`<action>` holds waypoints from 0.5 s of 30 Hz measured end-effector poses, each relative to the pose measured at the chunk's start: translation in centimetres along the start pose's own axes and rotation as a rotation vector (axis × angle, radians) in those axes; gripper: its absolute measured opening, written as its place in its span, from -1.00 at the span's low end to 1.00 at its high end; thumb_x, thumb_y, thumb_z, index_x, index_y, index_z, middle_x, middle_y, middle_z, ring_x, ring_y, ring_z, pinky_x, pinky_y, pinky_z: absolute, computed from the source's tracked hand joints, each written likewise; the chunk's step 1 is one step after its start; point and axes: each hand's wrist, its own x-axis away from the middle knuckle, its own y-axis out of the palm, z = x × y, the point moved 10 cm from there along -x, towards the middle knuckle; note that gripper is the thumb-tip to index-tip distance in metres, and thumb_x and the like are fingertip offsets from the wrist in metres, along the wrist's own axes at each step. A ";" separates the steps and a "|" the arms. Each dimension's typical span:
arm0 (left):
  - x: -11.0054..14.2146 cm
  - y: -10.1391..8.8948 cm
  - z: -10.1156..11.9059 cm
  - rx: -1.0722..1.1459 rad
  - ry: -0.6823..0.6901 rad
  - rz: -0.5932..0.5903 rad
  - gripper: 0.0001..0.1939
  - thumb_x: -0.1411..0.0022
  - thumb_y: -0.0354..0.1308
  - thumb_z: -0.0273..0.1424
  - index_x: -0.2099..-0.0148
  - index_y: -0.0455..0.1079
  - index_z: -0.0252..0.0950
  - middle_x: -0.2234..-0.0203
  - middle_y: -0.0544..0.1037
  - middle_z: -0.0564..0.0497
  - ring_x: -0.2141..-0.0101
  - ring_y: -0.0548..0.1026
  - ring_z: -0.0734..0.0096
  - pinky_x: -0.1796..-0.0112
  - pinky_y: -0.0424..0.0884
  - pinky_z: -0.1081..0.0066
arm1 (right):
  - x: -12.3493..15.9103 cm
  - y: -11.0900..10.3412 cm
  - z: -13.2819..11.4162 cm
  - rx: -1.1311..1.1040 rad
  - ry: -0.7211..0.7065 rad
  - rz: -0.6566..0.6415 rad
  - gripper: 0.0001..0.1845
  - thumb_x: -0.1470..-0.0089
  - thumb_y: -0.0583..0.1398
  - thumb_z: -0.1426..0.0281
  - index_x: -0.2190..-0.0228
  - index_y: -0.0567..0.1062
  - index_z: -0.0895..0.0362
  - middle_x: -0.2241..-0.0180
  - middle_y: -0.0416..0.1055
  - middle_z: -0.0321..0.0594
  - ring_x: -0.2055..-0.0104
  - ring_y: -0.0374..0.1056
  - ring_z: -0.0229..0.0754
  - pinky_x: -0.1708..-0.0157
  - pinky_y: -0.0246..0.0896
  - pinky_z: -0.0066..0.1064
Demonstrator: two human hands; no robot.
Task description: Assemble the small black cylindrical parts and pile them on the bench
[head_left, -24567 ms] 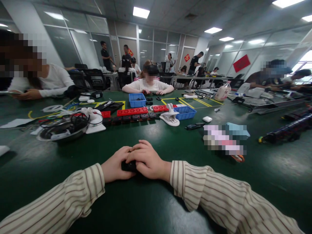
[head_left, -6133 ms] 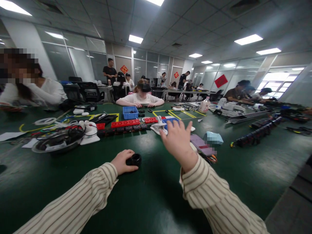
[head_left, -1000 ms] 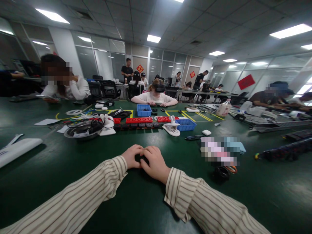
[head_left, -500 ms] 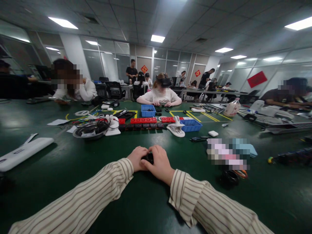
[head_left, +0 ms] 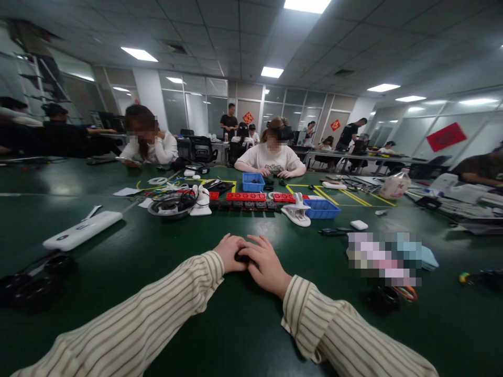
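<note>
A small black object (head_left: 241, 257) is between my hands, low over the green table (head_left: 176, 335). Most of it is covered by fingers, so its kind cannot be made out. My left hand (head_left: 228, 253) curls around its left side. From the right, my right hand (head_left: 268, 266) reaches over it, fingers bent against it and the index finger slightly raised. The fingertips of both hands meet near the top of the object.
Beyond my hands lie red power strips (head_left: 245, 197), a white clip stand (head_left: 297, 212), blue bins (head_left: 322, 209) and a metal bowl (head_left: 173, 212) of cables. A white power strip (head_left: 84, 230) sits left; a black coil (head_left: 384, 298) lies right. A person (head_left: 271, 154) sits opposite.
The view has turned a little left and up, so the table's things appear shifted right. My right fingers have spread and lifted slightly, and less of the black object shows between my hands.
</note>
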 end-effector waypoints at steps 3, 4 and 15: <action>0.6 -0.3 -0.2 0.002 -0.012 0.015 -0.31 0.08 0.24 -0.15 -0.09 0.20 -0.28 -0.05 0.32 -0.21 -0.07 0.25 -0.04 -0.08 -0.06 -0.22 | 0.1 -0.6 0.3 0.015 0.049 0.053 -0.52 0.06 0.06 0.52 0.04 0.32 0.11 -0.03 0.27 -0.14 -0.12 0.07 -0.07 -0.15 -0.19 -0.05; 0.7 -0.4 -0.1 0.004 -0.016 0.021 -0.27 0.08 0.23 -0.13 -0.11 0.16 -0.29 -0.07 0.29 -0.23 -0.08 0.23 -0.05 -0.08 -0.06 -0.23 | 0.1 -0.8 0.7 0.020 0.086 0.081 -0.53 0.03 0.09 0.47 0.02 0.30 0.14 -0.02 0.27 -0.11 -0.09 0.11 -0.06 -0.13 -0.13 -0.06; 0.1 -1.3 0.8 0.036 0.027 0.134 -0.64 0.15 0.26 -0.23 0.29 0.34 -0.31 0.33 0.44 -0.09 0.25 0.39 0.11 0.08 0.28 0.05 | 0.3 0.1 4.5 0.062 0.384 0.058 -0.69 0.06 0.24 0.28 0.27 0.35 0.17 0.26 0.30 -0.16 0.19 0.21 -0.10 0.16 0.14 -0.23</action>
